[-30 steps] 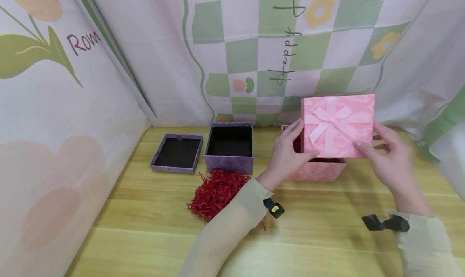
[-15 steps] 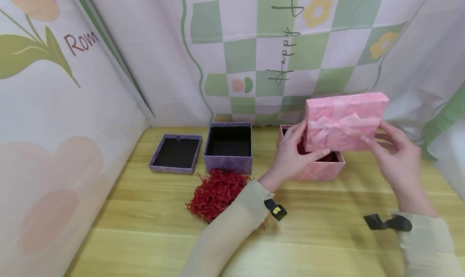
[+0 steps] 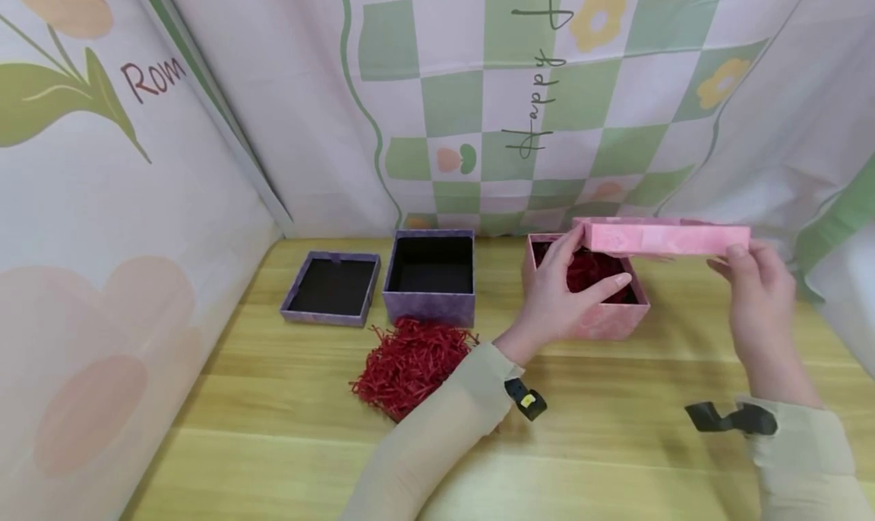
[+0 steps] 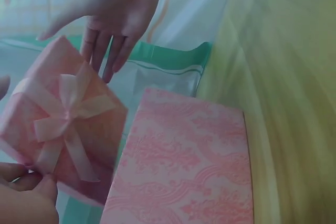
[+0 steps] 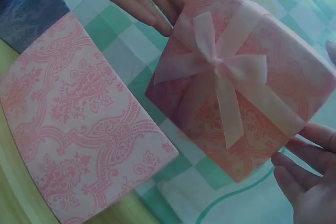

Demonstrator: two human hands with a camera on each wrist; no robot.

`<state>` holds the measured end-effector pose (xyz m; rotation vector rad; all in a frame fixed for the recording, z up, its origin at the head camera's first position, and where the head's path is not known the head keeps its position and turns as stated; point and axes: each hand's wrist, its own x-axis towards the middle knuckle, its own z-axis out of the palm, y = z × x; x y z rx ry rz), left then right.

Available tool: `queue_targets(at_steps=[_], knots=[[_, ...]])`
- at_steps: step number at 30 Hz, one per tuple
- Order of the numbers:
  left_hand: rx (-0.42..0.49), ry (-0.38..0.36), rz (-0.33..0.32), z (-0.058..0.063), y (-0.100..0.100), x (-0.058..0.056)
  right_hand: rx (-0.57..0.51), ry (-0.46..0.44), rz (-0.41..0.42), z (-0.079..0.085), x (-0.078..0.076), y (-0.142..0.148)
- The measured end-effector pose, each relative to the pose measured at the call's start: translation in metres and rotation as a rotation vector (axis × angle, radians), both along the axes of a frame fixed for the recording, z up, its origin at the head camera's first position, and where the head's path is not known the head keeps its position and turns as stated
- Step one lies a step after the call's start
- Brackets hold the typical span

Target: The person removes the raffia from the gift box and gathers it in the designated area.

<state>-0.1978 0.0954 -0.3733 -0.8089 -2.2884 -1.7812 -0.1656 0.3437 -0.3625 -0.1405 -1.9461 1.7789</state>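
Observation:
A pink gift box lid (image 3: 670, 240) with a ribbon bow is in the air above the pink box (image 3: 604, 323). Its side wall faces the head camera. The ribbon bow (image 5: 216, 66) on its top shows in both wrist views, hidden from above. At the lid's right end, my right hand (image 3: 762, 316) pinches it, thumb on the side wall and fingers beneath. My left hand (image 3: 547, 301) holds the left end with its fingers, its thumb stretched out apart from the lid over the box. Dark red paper shreds (image 3: 589, 269) lie inside the pink box, partly covered by the hand.
A purple box (image 3: 431, 310) stands to the left with its dark inside showing. Beside it lies its lid (image 3: 326, 318), hollow side up. A pile of red paper shreds (image 3: 413, 365) sits in front on the wooden table (image 3: 273, 422). Printed curtains (image 3: 451, 42) hang behind.
The lid has tipped from bow facing the head camera to bow facing down, lowered, and shifted right. My right hand moved slightly right with it; the left thumb came off the lid.

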Motion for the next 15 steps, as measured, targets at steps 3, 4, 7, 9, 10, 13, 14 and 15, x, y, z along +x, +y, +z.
queue_targets(at_steps=[3,4,7,9,10,13,14,15], knots=[[0.031,0.000,0.000,-0.005,0.004,0.004,-0.150,0.023,-0.002,0.000,0.001,0.002],[0.052,0.005,-0.004,-0.007,0.006,0.005,-0.183,0.027,-0.005,0.000,0.001,0.003],[0.102,0.038,0.010,-0.013,0.010,0.006,-0.108,-0.026,-0.048,0.001,0.002,0.005],[0.111,0.079,0.034,-0.017,0.013,0.005,-0.064,-0.051,-0.060,0.001,0.003,0.007],[0.124,0.083,0.035,-0.018,0.014,0.005,-0.072,-0.050,-0.052,0.000,0.004,0.008],[0.185,0.080,0.015,-0.022,0.019,0.006,-0.064,-0.079,-0.049,0.000,0.006,0.012],[0.222,0.067,-0.011,-0.023,0.020,0.007,-0.065,-0.092,-0.046,0.000,0.008,0.014],[0.271,0.044,-0.045,-0.024,0.022,0.009,-0.060,-0.107,-0.044,0.000,0.009,0.016]])
